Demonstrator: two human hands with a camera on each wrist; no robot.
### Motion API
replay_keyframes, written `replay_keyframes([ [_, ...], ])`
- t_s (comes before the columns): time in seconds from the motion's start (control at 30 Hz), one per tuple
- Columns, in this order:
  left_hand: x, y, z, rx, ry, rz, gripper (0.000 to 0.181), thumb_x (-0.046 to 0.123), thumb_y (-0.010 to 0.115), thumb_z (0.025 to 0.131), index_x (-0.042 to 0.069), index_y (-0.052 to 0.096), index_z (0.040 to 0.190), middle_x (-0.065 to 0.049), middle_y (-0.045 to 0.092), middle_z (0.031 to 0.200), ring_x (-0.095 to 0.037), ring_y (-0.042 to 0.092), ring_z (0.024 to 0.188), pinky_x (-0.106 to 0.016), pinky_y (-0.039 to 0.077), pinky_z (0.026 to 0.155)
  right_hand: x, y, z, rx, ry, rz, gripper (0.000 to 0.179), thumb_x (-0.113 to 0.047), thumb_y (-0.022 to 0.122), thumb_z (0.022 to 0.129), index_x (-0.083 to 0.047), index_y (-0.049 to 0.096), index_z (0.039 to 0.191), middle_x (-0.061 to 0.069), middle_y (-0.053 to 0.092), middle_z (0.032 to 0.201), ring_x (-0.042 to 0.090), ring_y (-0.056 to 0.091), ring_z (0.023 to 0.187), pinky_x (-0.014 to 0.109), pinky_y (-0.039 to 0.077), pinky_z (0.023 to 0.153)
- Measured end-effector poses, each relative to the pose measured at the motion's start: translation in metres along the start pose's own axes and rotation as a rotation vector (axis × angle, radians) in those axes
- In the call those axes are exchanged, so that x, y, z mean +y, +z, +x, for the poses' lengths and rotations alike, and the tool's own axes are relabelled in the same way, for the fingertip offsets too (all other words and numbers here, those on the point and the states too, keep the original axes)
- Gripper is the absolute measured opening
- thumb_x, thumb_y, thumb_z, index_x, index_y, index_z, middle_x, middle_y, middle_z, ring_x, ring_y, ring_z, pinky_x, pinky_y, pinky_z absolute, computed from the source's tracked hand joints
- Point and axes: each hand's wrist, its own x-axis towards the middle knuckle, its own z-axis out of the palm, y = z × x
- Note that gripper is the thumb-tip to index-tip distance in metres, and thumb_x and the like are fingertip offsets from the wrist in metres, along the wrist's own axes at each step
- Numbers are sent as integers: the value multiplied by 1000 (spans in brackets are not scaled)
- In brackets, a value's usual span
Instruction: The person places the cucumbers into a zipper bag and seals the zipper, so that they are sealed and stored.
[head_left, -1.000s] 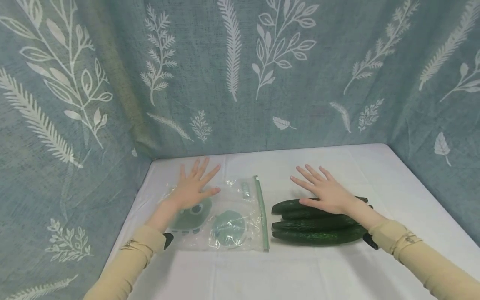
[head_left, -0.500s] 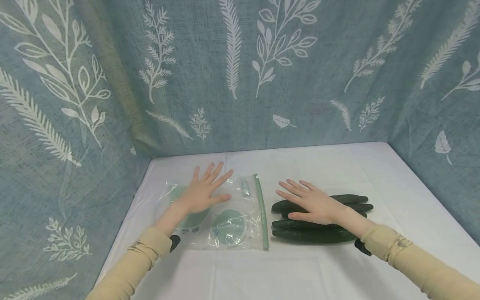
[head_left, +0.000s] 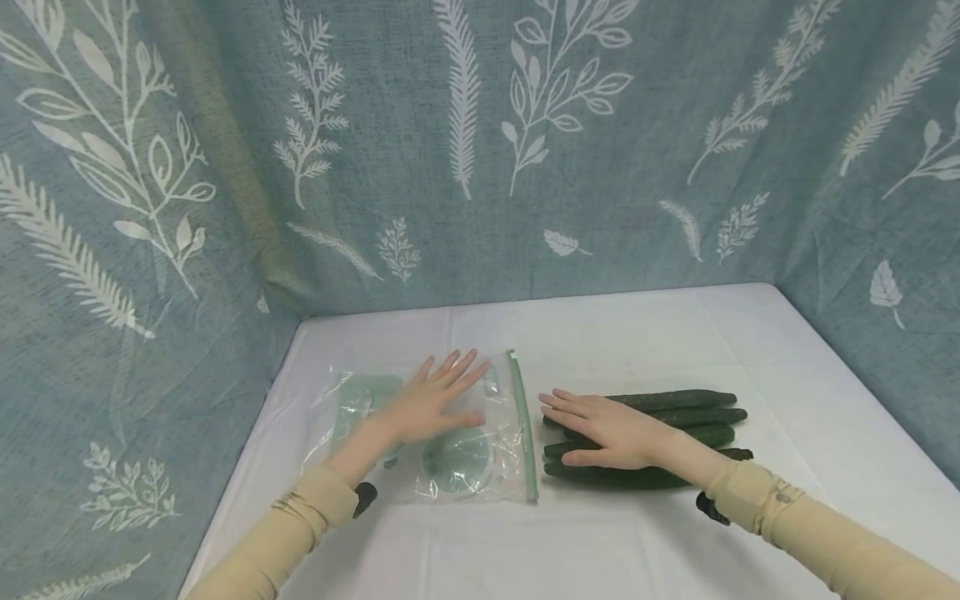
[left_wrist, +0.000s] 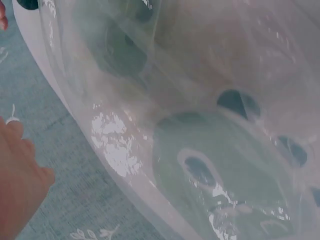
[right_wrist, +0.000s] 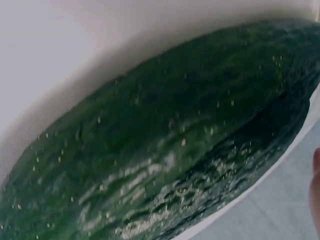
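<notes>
In my head view I have a clear plastic bag (head_left: 408, 475) lying flat on the white tabletop (head_left: 480, 550), with a green closure strip (head_left: 524, 429) down its right edge and pale green shapes (head_left: 456, 462) showing on it. Just beside that strip, to the right, I see several dark green cucumbers (head_left: 686, 402) lying side by side, roughly crosswise to me. The left hand (head_left: 435, 408) is over the bag, palm down, its fingers straight and spread with the thumb out to the side; I can't tell whether it touches the plastic. The right hand (head_left: 618, 429) lies over the cucumbers, fingers straight and fairly close together, thumb apart, pinching nothing that I can make out; contact there is unclear to me as well. My left wrist feed gives me the bag's glossy folds, and my right wrist feed is mostly bumpy cucumber skin. Farther out, I have beige sleeves (head_left: 795, 517) reaching in from the lower corners, a dark device (head_left: 365, 498) under the left cuff, and a blue-green curtain (head_left: 390, 150) with white leaf patterns around the table's back and sides.
</notes>
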Motion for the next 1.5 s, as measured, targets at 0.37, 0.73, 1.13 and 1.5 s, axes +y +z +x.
replay_keyframes([
  [0.37,9,13,0,-107,23,-115,79,59,48,91,22,15,153,-10,14,160,-33,14,147,-56,10,119,-7,8,-1,-42,4,41,72,-62,40,93,-18,30,149,0,30,156,22,33,142,47,34,113],
  [0.73,14,34,6,-146,54,-288,74,49,56,91,11,30,148,-7,28,156,-26,25,144,-46,18,120,-12,17,4,-54,-21,22,67,-59,41,94,-15,38,146,6,41,150,25,42,135,46,40,109],
  [1.13,14,55,12,-63,99,-401,63,38,68,85,12,48,139,-2,46,145,-24,43,135,-42,34,114,-15,23,18,-107,-2,30,67,-60,39,94,-17,38,146,-1,41,149,20,37,139,42,34,114],
  [1.5,11,63,12,-39,101,-443,64,30,74,80,10,51,136,-5,48,143,-25,45,133,-42,36,112,-21,21,25,-131,37,19,68,-61,39,94,-16,39,145,1,40,150,21,38,138,41,35,113],
])
